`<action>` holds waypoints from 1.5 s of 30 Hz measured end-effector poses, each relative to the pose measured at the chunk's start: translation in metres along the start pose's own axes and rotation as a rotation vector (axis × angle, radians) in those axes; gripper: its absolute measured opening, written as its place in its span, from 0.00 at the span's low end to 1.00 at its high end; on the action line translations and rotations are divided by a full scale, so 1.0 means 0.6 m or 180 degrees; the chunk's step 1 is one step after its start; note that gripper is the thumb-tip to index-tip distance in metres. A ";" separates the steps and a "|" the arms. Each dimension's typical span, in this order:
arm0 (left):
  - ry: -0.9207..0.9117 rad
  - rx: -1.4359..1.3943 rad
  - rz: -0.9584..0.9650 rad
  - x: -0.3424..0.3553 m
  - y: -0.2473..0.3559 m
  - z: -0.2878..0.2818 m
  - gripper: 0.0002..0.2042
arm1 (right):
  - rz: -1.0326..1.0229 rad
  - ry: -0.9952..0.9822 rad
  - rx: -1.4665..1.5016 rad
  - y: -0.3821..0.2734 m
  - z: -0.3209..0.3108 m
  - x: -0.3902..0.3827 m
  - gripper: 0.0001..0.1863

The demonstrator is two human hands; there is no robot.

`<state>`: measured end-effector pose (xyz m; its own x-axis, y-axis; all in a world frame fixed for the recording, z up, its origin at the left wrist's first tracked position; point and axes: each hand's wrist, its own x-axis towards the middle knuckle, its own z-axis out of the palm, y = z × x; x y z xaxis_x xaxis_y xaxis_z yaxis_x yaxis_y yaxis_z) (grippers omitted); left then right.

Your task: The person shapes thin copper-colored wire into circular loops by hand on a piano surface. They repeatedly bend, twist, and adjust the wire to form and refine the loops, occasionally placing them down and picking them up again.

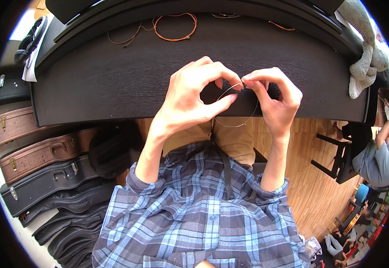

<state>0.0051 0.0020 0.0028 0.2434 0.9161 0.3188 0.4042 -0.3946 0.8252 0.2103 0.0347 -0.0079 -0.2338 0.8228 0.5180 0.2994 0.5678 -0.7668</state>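
Over the table (109, 91), a looped wire (243, 125)
Right hand (276, 97) pinches its top; loop hangs bodyward; left hand (189, 91) beside, grip unclear.

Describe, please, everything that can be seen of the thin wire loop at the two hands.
The thin wire loop is a slender, silvery, metallic-looking strand curved into a rough ring, with a small lighter bit low on it. The right hand pinches its top; the fingertips of the left hand are at its upper left, though their grip is unclear. It appears raised, crossing the near edge of the dark surface in view.
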 end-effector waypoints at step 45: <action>0.0873 -0.0924 -0.0370 -0.012 -0.012 0.008 0.04 | -0.0176 -0.0249 -0.0301 -0.010 0.002 0.002 0.08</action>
<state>0.0046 -0.0020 -0.0078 -0.0490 0.9540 0.2958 0.1403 -0.2867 0.9477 0.2073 0.0323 -0.0030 -0.3227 0.7879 0.5245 0.3692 0.6150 -0.6967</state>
